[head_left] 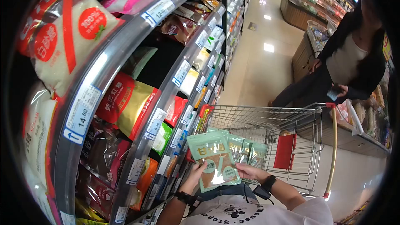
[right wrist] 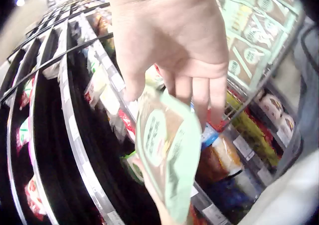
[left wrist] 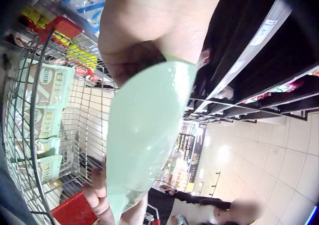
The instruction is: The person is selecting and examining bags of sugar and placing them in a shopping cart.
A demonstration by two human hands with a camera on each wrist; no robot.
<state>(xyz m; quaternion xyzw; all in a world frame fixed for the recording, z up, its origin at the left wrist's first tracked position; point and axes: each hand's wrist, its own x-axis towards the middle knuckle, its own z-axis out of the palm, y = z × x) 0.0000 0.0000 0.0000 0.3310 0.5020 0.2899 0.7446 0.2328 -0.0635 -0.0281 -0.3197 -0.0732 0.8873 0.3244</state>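
Observation:
Both hands hold a pale green pouch (head_left: pixel 214 150) of brown contents, printed with gold lettering and a round label, in front of the chest. At its left edge the left hand (head_left: pixel 197 175) grips, thumb on the front face. The right hand (head_left: pixel 251 171) pinches the opposite edge between thumb and fingers. The left wrist view shows mostly the pouch's plain green back (left wrist: pixel 144 120), with the right hand's fingers (left wrist: pixel 98 192) at its lower edge. Several similar green pouches (left wrist: pixel 45 110) stand in the shopping cart just beyond.
A wire shopping cart with a red flap (head_left: pixel 285 152) and a long handle (head_left: pixel 334 141) stands ahead. Shelves carrying bagged goods, including a red and gold bag (head_left: pixel 127 104), rise close on the left. Across the aisle a person (head_left: pixel 348 60) stands beside display counters (head_left: pixel 302 56).

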